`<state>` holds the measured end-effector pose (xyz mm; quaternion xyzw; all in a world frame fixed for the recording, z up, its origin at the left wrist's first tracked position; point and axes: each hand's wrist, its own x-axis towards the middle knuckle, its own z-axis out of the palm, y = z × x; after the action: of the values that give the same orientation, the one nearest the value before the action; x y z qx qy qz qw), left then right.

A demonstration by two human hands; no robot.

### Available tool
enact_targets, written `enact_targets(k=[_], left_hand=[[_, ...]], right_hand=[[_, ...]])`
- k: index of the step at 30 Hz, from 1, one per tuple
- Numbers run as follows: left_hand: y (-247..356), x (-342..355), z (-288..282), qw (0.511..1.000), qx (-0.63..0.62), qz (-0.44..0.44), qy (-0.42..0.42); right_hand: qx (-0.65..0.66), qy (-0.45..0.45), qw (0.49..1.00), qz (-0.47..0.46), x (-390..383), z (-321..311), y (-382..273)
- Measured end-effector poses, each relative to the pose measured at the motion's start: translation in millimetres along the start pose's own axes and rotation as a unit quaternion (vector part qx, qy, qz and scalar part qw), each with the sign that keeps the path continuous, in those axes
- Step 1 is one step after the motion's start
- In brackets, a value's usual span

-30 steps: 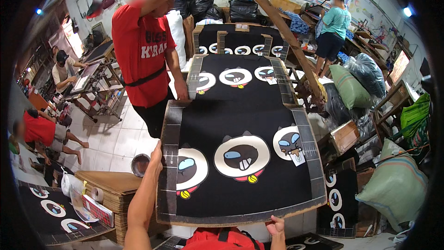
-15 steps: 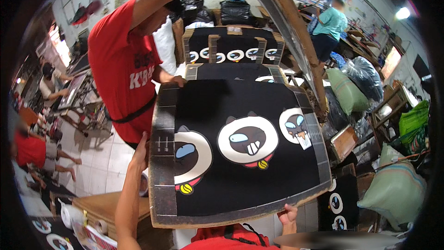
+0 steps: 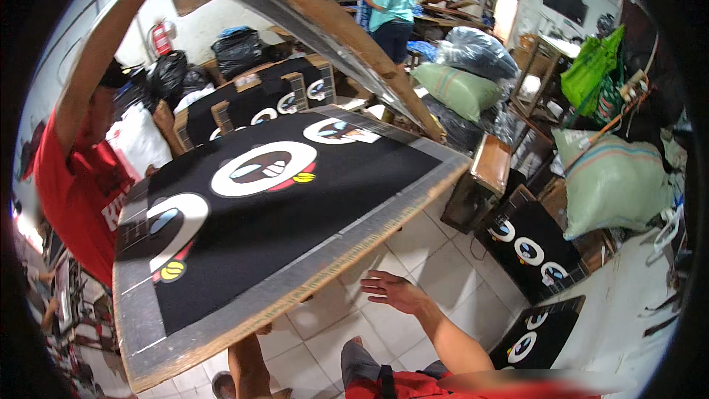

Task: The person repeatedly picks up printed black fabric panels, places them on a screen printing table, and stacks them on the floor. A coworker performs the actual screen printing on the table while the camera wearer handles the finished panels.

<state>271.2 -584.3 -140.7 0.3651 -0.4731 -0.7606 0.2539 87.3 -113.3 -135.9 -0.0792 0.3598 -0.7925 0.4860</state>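
Observation:
A wooden board (image 3: 317, 287) with a grey border slants in front of me. Black fabric (image 3: 295, 214) printed with white, ring-shaped cartoon cat faces lies on it. My left forearm (image 3: 249, 369) rises from the lower edge and passes under the board's near edge, which hides the fingers. To the right of that edge, my right hand (image 3: 395, 292) is apart from the board, fingers stretched out and holding nothing. A co-worker in a red shirt (image 3: 81, 177) stands at the board's left. That person's raised arm reaches a tilted wood-edged frame (image 3: 347, 37) above the board's far side.
More printed black panels lie on boards (image 3: 244, 89) behind and on a board (image 3: 528, 247) at the right. Green sacks (image 3: 617, 185), a wooden box (image 3: 484, 170) and black bags (image 3: 240, 52) stand around. Another person in a teal shirt (image 3: 394, 0) is farther back. White floor tiles (image 3: 325, 325) show below.
My view has swung right. The board now tilts, its right end farther away. My right hand has come off its near edge; my left hand has gone from its left side to beneath it.

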Motion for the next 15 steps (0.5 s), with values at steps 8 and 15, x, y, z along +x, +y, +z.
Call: enact_targets(k=[8, 15], left_hand=[[-52, 49, -20, 0.966, 0.239, 0.094, 0.038], [-72, -32, -9, 0.995, 0.034, -0.087, 0.037]], right_hand=[[0.046, 0.157, 0.986, 0.018, 174, -28, 20], [0.256, 0.17, 0.943, -0.129, 231, -37, 15]])
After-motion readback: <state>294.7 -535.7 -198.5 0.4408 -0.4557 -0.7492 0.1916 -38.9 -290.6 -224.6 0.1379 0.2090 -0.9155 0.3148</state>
